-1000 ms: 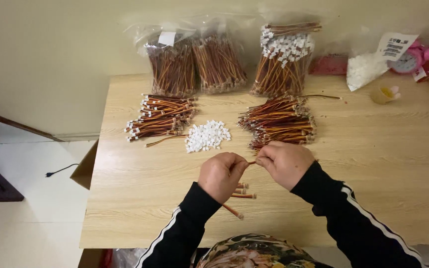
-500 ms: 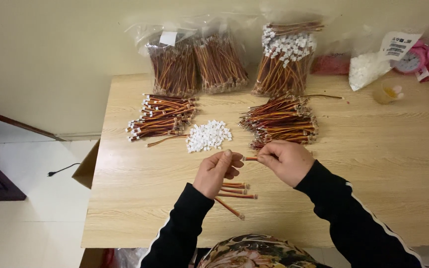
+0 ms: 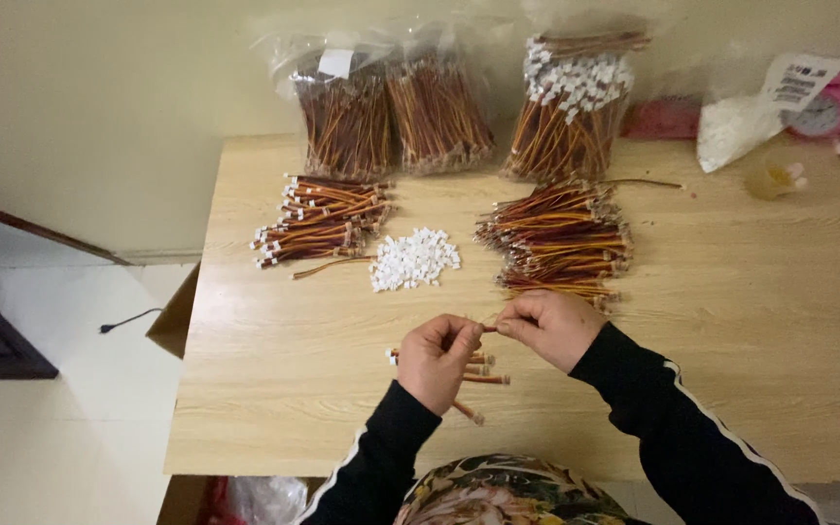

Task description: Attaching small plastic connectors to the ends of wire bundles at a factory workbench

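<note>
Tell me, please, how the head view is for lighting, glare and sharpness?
Head view: soft, even light on the table, with faint shadows under the left hand and right hand; mild glare on the plastic bags at the back; wire piles and white connectors fairly sharp; the patterned cloth at the bottom edge is blurred; table edges bow slightly.
</note>
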